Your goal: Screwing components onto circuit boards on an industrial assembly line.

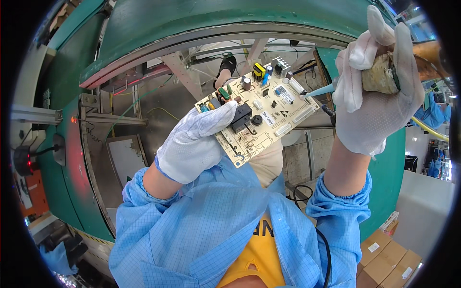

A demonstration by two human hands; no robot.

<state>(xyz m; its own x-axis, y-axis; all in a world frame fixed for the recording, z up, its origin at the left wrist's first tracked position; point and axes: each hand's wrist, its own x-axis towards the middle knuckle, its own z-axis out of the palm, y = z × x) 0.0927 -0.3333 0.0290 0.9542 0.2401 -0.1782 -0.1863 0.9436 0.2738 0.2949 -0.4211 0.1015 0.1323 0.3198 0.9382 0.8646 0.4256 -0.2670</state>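
My left hand (pixel 194 139), in a white dotted glove, grips a cream circuit board (pixel 269 137) by its left side. The thumb lies on top, beside a black block-shaped component (pixel 241 117). The board is tilted and carries a yellow-and-black transformer (pixel 259 72), a finned heat sink (pixel 280 65), a round black buzzer (pixel 257 120) and several capacitors. My right hand (pixel 370 105), gloved too, is closed around a tool with a worn tan wrapping (pixel 379 77). Its pale blue tapered nozzle (pixel 321 90) points at the board's right corner; whether it touches cannot be told.
Green work surfaces (pixel 216 17) with a metal rail (pixel 211 36) curve around the far side and the left. A green panel (pixel 384 177) stands at the right. Cardboard boxes (pixel 389 259) sit lower right. A black cable (pixel 328 249) hangs along my right side.
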